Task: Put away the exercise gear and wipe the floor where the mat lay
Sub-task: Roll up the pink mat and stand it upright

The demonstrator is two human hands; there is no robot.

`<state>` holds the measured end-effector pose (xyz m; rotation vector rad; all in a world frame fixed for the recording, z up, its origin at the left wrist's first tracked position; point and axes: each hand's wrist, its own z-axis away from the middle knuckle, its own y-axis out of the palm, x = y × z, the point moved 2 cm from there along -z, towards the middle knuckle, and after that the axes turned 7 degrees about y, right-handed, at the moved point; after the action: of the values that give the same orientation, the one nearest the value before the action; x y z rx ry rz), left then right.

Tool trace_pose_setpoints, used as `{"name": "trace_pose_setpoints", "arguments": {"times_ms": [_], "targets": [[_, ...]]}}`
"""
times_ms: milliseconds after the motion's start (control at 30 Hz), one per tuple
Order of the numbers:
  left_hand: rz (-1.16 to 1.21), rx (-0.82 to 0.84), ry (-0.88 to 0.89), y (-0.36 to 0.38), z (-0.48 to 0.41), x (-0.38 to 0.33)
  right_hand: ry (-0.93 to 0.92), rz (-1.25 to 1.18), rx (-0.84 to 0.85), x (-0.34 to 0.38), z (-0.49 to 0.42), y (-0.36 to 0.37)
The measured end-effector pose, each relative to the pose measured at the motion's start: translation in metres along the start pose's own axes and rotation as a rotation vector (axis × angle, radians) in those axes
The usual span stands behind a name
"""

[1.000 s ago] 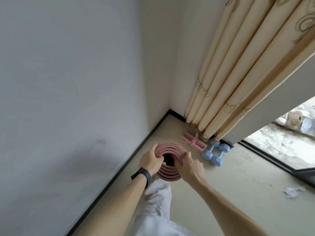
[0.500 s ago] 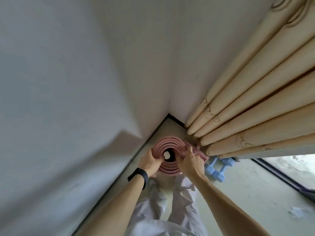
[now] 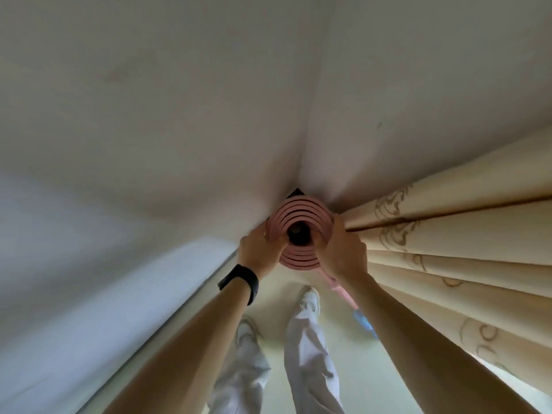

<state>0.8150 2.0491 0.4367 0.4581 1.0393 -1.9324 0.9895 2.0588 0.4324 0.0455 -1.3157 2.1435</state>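
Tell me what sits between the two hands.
The rolled pink mat, seen end-on in the head view; the left hand and right hand each grip its top rim.

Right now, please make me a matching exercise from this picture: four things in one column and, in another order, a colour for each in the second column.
Things:
1. rolled mat
2. wristband
3. curtain
4. shoes

Colours:
A. white
B. beige
C. pink
D. black

Pairs: 1-C, 2-D, 3-B, 4-A.
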Motion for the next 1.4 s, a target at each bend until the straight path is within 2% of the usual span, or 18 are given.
{"name": "trace_pose_setpoints", "arguments": {"times_ms": [233, 367, 567, 700, 767, 867, 967, 1100, 1200, 1300, 1400], "targets": [[0.005, -0.091, 0.026, 0.028, -0.065, -0.005, -0.022, -0.065, -0.098, 0.001, -0.072, 0.027], [0.055, -0.078, -0.022, 0.026, -0.083, -0.009, -0.074, -0.194, 0.03, 0.011, -0.086, 0.031], [0.004, -0.176, 0.055, 0.017, -0.094, -0.017, -0.149, -0.21, -0.015, 0.021, -0.096, 0.02], [-0.228, -0.189, 0.148, 0.019, -0.091, -0.008, -0.187, -0.054, -0.092, 0.018, -0.09, 0.022], [-0.4, -0.257, 0.325, 0.022, -0.089, -0.007, -0.279, -0.013, -0.188, 0.017, -0.087, 0.021], [-0.557, -0.22, 0.492, 0.027, -0.093, 0.0, -0.384, 0.108, -0.199, 0.011, -0.086, 0.028], [-0.638, -0.229, 0.486, 0.028, -0.104, 0.003, -0.361, 0.209, -0.192, 0.012, -0.094, 0.032], [-0.631, -0.234, 0.407, 0.021, -0.112, -0.011, -0.365, 0.314, -0.175, 0.03, -0.107, 0.021], [-0.692, -0.176, 0.348, 0.012, -0.104, -0.022, -0.349, 0.39, -0.119, 0.035, -0.104, 0.009], [-0.735, -0.091, 0.353, -0.003, -0.08, -0.033, -0.314, 0.45, 0.018, 0.036, -0.097, -0.008], [-0.777, -0.007, 0.312, -0.021, -0.04, -0.039, -0.367, 0.5, 0.066, 0.04, -0.08, -0.035]]}}
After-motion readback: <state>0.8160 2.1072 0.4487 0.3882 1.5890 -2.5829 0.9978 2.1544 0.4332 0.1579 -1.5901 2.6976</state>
